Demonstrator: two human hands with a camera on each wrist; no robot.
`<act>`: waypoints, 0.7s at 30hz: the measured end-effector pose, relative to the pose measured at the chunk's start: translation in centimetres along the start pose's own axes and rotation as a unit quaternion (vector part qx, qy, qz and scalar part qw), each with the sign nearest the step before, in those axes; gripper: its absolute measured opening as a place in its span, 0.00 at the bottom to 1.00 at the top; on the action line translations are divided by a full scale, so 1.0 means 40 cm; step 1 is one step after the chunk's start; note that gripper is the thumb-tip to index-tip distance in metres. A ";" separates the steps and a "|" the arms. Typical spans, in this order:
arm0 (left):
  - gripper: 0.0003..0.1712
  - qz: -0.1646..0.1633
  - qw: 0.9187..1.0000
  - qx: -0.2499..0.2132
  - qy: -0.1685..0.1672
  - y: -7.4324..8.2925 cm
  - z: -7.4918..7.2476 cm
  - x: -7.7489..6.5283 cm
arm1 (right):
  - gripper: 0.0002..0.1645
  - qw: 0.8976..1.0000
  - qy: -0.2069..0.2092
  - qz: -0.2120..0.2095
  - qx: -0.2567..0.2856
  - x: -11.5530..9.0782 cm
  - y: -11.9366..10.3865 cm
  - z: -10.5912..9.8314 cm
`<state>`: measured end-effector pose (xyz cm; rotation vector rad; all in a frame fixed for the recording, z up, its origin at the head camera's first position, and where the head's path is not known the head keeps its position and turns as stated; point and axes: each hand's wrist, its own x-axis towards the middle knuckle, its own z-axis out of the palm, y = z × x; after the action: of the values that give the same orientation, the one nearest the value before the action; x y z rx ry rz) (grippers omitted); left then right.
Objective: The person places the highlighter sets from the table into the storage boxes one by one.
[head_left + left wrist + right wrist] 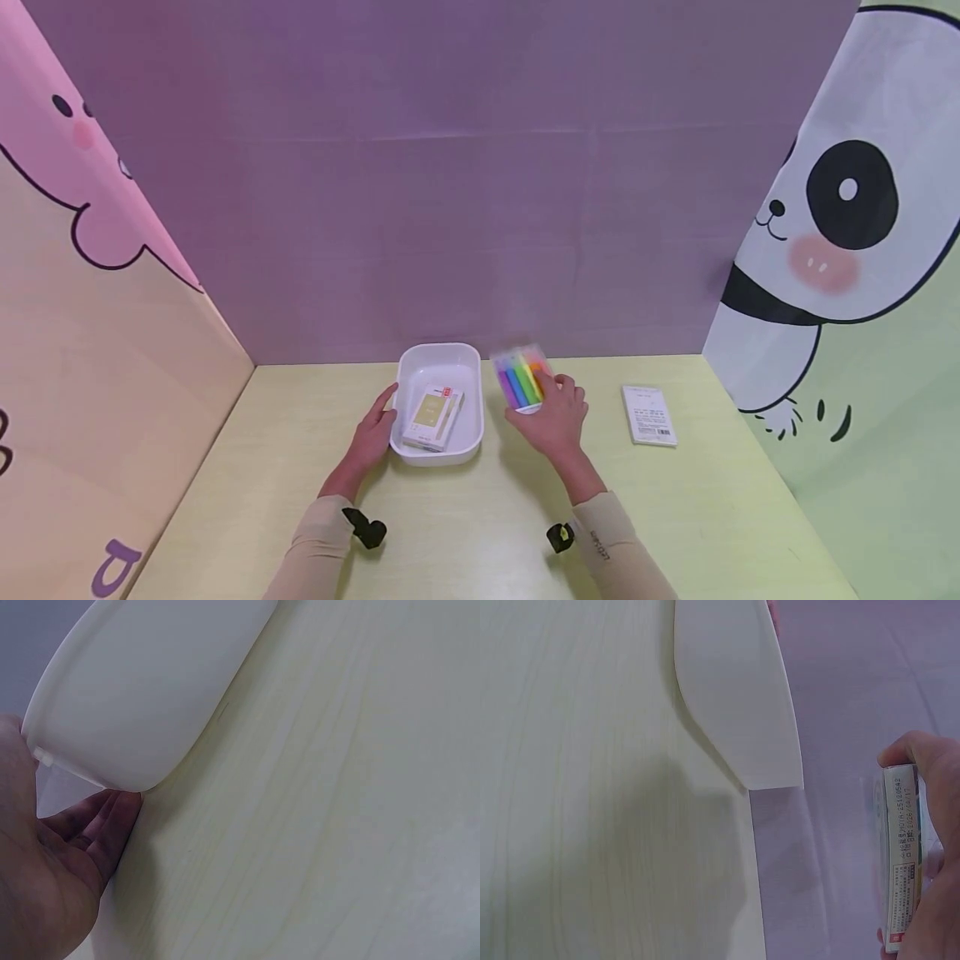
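Observation:
My left hand (369, 435) holds the left side of a white plastic bin (476, 417), its thumb at the rim and its fingers low against the outer wall in the left wrist view. Inside the bin lies a white and gold box (433, 417). To the right of the bin, my right hand (557, 417) grips a clear-fronted pack of highlighters (517, 379) above the table, tilted, with purple, blue, green, yellow and orange showing. Printed text covers the narrow side of the pack (901, 847) in the right wrist view; thumb and fingers hold its opposite ends.
A flat white box with printed text and a barcode (649, 415) lies on the table at the right. The pale wooden table (465, 533) ends at a purple back panel (450, 183). Side panels with cartoon animals stand left and right.

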<state>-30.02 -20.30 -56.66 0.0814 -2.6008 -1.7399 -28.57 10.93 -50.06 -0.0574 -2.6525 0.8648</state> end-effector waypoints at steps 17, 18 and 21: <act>0.28 0.005 1.000 0.003 0.001 0.002 0.000 -0.003 | 0.43 1.000 0.011 -0.020 0.012 -0.007 -0.030 0.021; 0.28 0.006 1.000 0.002 0.001 0.002 0.000 -0.003 | 0.43 1.000 0.011 -0.021 0.010 -0.007 -0.032 0.023; 0.28 0.008 1.000 0.006 0.002 0.001 -0.002 -0.004 | 0.42 1.000 0.010 -0.021 0.008 -0.008 -0.038 0.028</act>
<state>-29.87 -20.35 -56.59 0.0639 -2.6022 -1.7177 -28.55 9.00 -50.12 -0.0061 -2.6186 0.8661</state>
